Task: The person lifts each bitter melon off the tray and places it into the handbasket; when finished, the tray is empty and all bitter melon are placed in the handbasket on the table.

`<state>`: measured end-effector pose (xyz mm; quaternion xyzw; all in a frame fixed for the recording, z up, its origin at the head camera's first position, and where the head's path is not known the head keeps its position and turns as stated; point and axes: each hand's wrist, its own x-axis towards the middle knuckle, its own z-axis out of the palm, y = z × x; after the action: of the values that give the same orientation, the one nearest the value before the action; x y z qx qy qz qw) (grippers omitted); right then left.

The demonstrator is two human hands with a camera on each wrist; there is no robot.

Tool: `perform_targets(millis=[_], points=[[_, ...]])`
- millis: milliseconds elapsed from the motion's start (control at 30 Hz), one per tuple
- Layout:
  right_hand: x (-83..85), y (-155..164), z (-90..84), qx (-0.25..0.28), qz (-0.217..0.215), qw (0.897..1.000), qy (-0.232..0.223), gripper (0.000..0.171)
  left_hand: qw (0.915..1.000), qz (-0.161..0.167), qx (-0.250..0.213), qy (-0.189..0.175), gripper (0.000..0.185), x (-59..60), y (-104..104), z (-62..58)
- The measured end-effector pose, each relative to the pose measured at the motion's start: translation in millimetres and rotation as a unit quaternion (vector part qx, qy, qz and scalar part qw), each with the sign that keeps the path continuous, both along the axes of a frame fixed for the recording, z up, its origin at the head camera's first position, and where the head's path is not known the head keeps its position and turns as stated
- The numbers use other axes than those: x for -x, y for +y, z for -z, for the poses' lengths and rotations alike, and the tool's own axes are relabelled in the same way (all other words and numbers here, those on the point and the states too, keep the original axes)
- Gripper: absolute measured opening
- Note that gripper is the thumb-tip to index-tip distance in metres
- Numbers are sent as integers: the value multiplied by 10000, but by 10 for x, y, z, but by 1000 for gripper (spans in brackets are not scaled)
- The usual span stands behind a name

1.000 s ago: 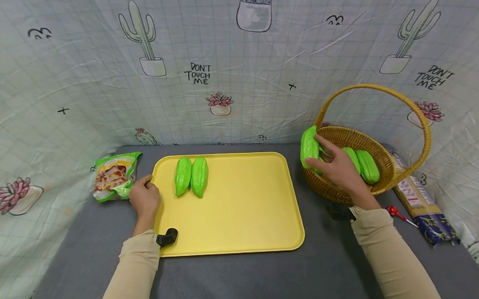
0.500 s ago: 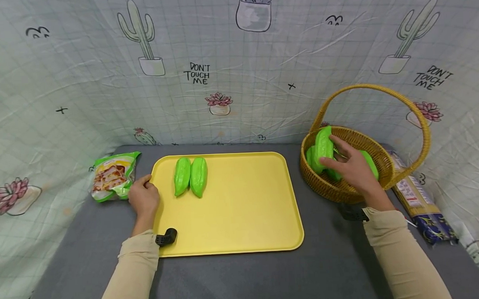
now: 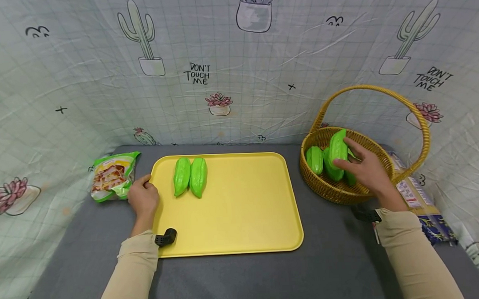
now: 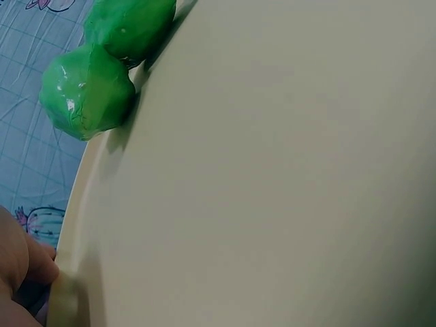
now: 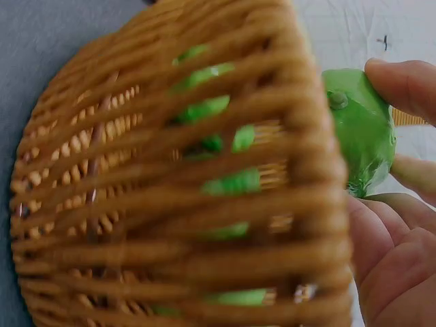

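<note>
My right hand (image 3: 367,169) holds a bright green bitter melon (image 3: 337,148) between thumb and fingers, over the wicker basket (image 3: 317,184). In the right wrist view this bitter melon (image 5: 357,129) shows above the rim, and green shapes appear through the weave. Inside the basket lies another bitter melon (image 3: 314,160) at the left, with more green ones partly hidden behind the held one and the hand. My left hand (image 3: 144,199) pinches the left rim of the yellow tray (image 3: 245,202). Two bitter melons (image 3: 198,177) lie side by side at the tray's upper left.
A green food packet (image 3: 113,176) lies beside my left hand, at the tray's left. Right of the basket is a long pasta-like packet (image 3: 413,194), partly covered by my right arm. The basket's tall handle (image 3: 418,112) arches over it. A patterned cloth wall stands behind the table.
My right hand has carried the bitter melon rightward from the basket's left rim to over its middle, uncovering the one at the left inside. The left hand stays on the tray rim.
</note>
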<state>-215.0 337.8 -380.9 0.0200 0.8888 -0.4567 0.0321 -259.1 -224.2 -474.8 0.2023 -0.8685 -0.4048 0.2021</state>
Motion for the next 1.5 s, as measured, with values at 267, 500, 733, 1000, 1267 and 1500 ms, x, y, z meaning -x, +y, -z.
perform_targets(millis=[267,500,733,1000,1267,1500], points=[[10,130,36,-142,123,9998,34,92,10000,-8,25,-22,40,-2,-10,3],[28,193,30,-297,291,9991,-12,93,10000,27,4,12,40,-5,-7,1],[58,244,41,-648,301,9974,-114,89,10000,67,-2,32,41,-7,-2,-9],[94,269,34,-988,330,9940,-343,85,10000,80,-12,1,41,-9,8,-14],[98,263,40,-1232,295,9913,-367,80,10000,79,-14,37,41,-8,6,-15],[88,247,36,-1251,251,9906,-484,78,10000,53,46,32,41,-10,4,-21]])
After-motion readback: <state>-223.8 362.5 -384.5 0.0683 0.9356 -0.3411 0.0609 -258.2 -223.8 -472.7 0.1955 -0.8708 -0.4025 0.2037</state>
